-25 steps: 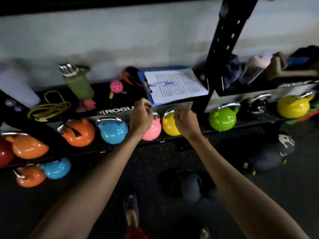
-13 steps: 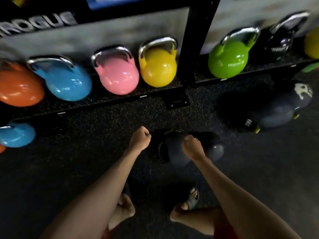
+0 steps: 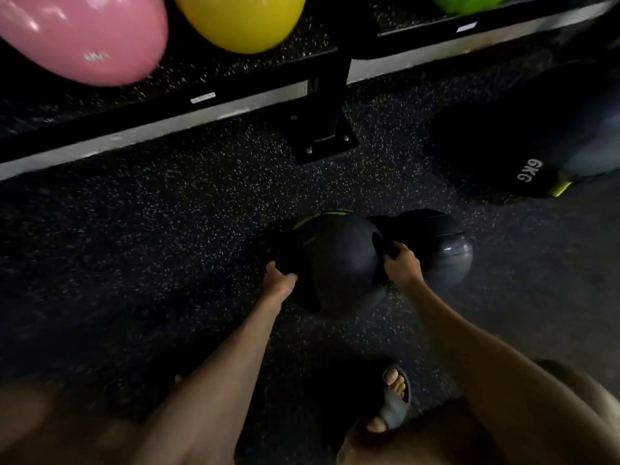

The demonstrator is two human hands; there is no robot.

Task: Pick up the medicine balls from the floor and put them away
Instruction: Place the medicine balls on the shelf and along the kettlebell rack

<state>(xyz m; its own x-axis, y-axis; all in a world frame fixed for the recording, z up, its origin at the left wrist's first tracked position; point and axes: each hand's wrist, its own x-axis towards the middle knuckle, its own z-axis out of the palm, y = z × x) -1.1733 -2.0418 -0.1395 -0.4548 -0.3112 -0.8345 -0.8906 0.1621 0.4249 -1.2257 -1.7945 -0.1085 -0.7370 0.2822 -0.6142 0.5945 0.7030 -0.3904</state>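
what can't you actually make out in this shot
Head view only:
- pink kettlebell and yellow kettlebell: handles cut off by the top edge.
- green kettlebell: only a sliver at the top edge.
- 6kg ball: mostly lost in shadow.
- grey ball: partly behind the medicine ball and right hand.

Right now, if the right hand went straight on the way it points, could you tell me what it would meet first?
The right hand grips a handle of the near medicine ball, so it would likely press straight into that ball's body; the grey ball lies beside it, apparently off that line.
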